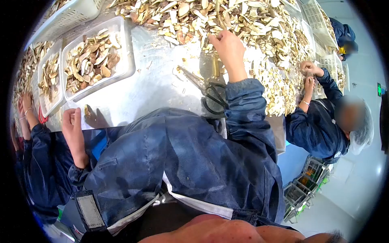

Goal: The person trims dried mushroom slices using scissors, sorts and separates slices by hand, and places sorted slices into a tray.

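Sliced dried mushrooms point(190, 20) lie in a wide heap over the far and right part of the metal table. My right hand point(229, 49) is over the near edge of this heap, fingers bent together; whatever they may hold is too small to make out. At the table's near edge on the left, my left hand point(73, 125) has its fingers close together, beside a small mushroom piece point(87, 111). Scissors with black handles point(214, 98) lie near my right forearm. A clear tub point(129, 48) on the left contains mushroom slices point(95, 60).
A second tub point(60, 91) of slices stands further left, near another person's hands point(26, 106). A co-worker point(324, 121) in a hair cover handles slices on the right. White baskets point(87, 16) stand at the back left and right point(318, 24).
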Motion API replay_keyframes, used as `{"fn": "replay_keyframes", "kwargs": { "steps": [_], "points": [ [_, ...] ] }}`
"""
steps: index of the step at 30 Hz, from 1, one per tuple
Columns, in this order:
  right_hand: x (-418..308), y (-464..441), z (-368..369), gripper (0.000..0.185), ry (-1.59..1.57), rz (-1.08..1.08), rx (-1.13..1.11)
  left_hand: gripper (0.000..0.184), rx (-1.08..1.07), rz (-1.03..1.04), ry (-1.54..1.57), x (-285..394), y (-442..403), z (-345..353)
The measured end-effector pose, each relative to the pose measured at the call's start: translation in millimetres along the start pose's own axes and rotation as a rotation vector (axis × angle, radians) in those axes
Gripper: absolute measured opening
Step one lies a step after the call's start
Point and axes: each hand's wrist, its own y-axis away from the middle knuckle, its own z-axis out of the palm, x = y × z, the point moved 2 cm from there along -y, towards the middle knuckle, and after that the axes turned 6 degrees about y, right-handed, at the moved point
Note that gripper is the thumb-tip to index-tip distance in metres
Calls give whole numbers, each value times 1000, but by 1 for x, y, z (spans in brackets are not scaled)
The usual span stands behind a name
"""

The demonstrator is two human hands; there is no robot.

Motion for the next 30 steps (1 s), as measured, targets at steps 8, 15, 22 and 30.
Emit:
{"fn": "replay_keyframes", "kwargs": {
  "steps": [8, 15, 22, 30],
  "points": [
    [32, 10, -4, 20, -569, 55, -127, 23, -75, -28, -81, 11, 10, 39],
    [36, 31, -18, 27, -1408, 308, -330, 25, -111, 69, 175, 42, -11, 41],
    [18, 28, 0, 34, -386, -126, -209, 32, 173, 442, -338, 103, -78, 71],
    [37, 42, -7, 23, -643, 164, -312, 25, -307, 387, 602, 141, -59, 127]
  ]
}}
